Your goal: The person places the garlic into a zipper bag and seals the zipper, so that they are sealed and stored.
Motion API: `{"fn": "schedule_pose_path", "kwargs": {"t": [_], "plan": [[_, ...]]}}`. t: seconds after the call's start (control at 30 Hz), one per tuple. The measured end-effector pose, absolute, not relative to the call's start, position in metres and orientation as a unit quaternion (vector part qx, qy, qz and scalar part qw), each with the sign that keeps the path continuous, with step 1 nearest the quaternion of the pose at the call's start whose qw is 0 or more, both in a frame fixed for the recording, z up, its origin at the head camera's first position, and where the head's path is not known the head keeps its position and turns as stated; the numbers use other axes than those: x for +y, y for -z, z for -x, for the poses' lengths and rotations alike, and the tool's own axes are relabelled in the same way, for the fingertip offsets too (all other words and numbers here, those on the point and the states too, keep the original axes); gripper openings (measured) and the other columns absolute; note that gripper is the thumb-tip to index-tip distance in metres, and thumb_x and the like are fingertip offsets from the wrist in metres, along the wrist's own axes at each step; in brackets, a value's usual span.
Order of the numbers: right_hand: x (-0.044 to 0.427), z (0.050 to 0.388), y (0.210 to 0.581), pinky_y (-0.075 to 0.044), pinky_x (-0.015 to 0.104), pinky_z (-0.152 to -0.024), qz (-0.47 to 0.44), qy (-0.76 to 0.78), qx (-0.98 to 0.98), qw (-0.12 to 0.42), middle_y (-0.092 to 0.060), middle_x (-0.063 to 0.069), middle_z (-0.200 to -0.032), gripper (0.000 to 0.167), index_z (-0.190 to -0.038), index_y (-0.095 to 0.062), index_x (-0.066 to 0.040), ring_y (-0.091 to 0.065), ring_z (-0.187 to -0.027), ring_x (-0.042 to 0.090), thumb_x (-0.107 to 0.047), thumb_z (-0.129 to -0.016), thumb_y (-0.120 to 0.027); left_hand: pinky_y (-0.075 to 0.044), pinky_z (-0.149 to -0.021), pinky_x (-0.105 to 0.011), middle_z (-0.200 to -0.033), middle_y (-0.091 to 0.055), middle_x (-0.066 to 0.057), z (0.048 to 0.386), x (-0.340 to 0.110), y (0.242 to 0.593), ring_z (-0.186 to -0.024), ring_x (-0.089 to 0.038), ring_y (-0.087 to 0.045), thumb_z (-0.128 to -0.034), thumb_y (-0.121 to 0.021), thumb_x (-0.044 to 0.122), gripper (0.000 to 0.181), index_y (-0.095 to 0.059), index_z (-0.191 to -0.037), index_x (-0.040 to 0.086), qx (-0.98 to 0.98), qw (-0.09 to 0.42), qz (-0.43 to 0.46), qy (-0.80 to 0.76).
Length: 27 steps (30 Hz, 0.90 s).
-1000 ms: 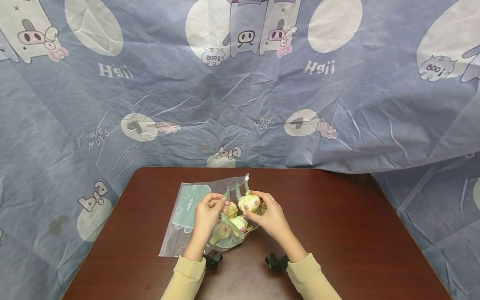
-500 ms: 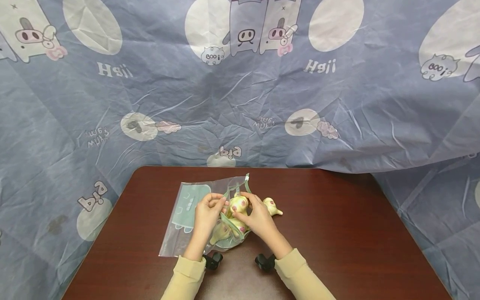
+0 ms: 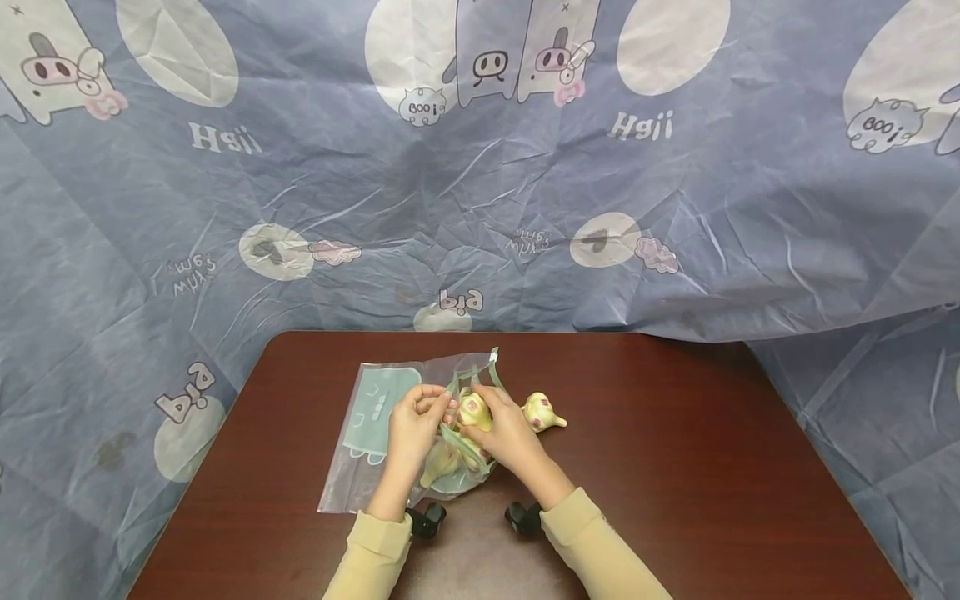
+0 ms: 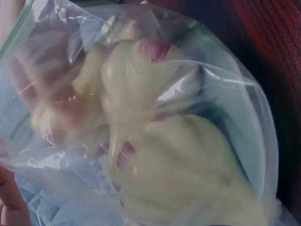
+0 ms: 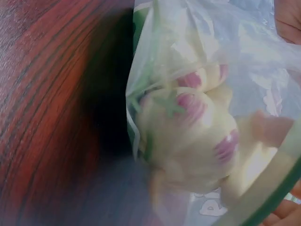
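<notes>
A clear zip bag (image 3: 382, 400) with a green printed panel lies on the table, its green-edged mouth facing right. My left hand (image 3: 415, 421) pinches the rim of that mouth. At the opening, my right hand (image 3: 513, 429) grips a garlic bulb (image 3: 475, 408), cream with purple patches. Through the plastic in the left wrist view, blurred fingers (image 4: 44, 66) show around a bulb. More garlic bulbs (image 4: 183, 169) lie inside the bag, and the right wrist view also has a bagged bulb (image 5: 188, 132). One loose garlic bulb (image 3: 542, 412) rests just right of my right hand.
The dark red-brown table (image 3: 675, 467) extends on both sides of the bag. Behind it hangs a blue patterned cloth (image 3: 480, 208). Black wrist devices (image 3: 427, 521) sit under both wrists.
My right hand has moved left with a garlic bulb, bringing it down into the bag's mouth. The loose bulb on the right has come out from behind that hand. My left hand stays.
</notes>
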State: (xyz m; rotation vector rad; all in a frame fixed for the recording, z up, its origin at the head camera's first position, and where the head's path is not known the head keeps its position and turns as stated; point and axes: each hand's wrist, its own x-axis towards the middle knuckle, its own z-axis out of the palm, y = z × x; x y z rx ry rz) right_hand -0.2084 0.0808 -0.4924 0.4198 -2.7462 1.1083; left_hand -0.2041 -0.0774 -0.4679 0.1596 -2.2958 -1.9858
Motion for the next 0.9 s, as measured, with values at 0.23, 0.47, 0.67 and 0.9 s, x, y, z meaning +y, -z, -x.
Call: {"fn": "schedule_pose_path", "kwargs": {"t": [0.23, 0.47, 0.67, 0.9], "plan": [[0.082, 0.210, 0.495, -0.047, 0.048, -0.102, -0.128, -0.336, -0.933, 0.031, -0.056, 0.019, -0.136, 0.073, -0.144, -0.047, -0.001, -0.057, -0.124, 0.035, -0.026, -0.084, -0.079, -0.042, -0.048, -0.015, -0.085, -0.076, -0.013, 0.204, -0.076, 0.469, -0.057, -0.008, -0.064, -0.0923, -0.068, 0.013, 0.015, -0.067, -0.100, 0.001, -0.746, 0.049, -0.039, 0.663], [0.081, 0.212, 0.498, -0.045, 0.051, -0.103, -0.140, -0.286, -0.948, 0.014, -0.053, 0.023, -0.139, 0.071, -0.146, -0.042, 0.002, -0.053, -0.127, 0.040, -0.032, -0.091, -0.071, -0.049, -0.052, -0.017, -0.086, -0.076, -0.015, 0.203, -0.074, 0.470, -0.057, -0.006, -0.064, -0.0926, -0.067, 0.011, 0.015, -0.067, -0.101, 0.000, -0.745, 0.050, -0.030, 0.664], [0.079, 0.208, 0.499, -0.047, 0.051, -0.102, -0.147, -0.265, -0.952, 0.045, -0.054, 0.023, -0.138, 0.064, -0.143, -0.048, 0.000, -0.054, -0.125, 0.042, -0.028, -0.090, -0.072, -0.047, -0.053, -0.017, -0.088, -0.076, -0.018, 0.201, -0.073, 0.466, -0.056, -0.003, -0.062, -0.0927, -0.067, 0.010, 0.015, -0.066, -0.102, -0.002, -0.743, 0.048, -0.030, 0.666], [0.086, 0.197, 0.483, -0.048, 0.047, -0.101, -0.155, -0.320, -0.930, 0.089, -0.059, 0.015, -0.133, 0.047, -0.130, -0.061, -0.002, -0.056, -0.125, 0.033, -0.020, -0.089, -0.074, -0.045, -0.052, -0.015, -0.084, -0.075, -0.017, 0.203, -0.072, 0.471, -0.056, -0.006, -0.063, -0.0923, -0.067, 0.010, 0.014, -0.065, -0.099, -0.002, -0.736, 0.058, -0.022, 0.675]]}}
